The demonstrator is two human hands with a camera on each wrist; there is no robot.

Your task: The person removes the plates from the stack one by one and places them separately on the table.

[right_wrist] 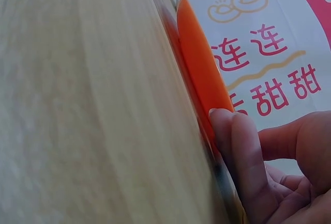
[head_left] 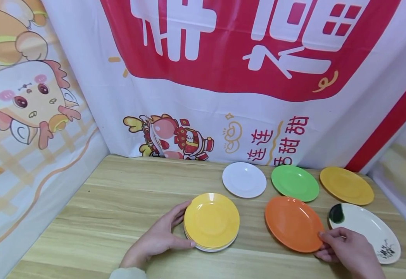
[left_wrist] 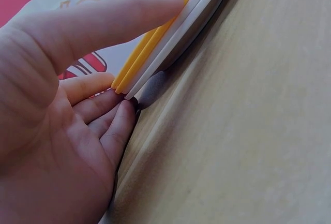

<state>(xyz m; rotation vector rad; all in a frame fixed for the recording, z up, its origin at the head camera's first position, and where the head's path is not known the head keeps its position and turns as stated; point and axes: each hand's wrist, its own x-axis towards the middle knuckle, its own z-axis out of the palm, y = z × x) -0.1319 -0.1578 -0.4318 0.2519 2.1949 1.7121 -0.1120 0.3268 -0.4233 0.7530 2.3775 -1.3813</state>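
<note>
While the left fingers [head_left: 179, 210] grip one plate stack [head_left: 211, 219], the right fingers [head_left: 332, 240] pinch one orange plate [head_left: 293, 223] near four other plates [head_left: 295, 183].

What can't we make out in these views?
Head: upper faces of the lower plates; top yellow plate covers them.
Head: part of the patterned plate; right hand blocks it.
Head: tops of the banner characters; cut off by the top edge.
Left wrist: stack's far end; cut off by the top edge.
Right wrist: orange plate's near end; fingers cover it.
</note>
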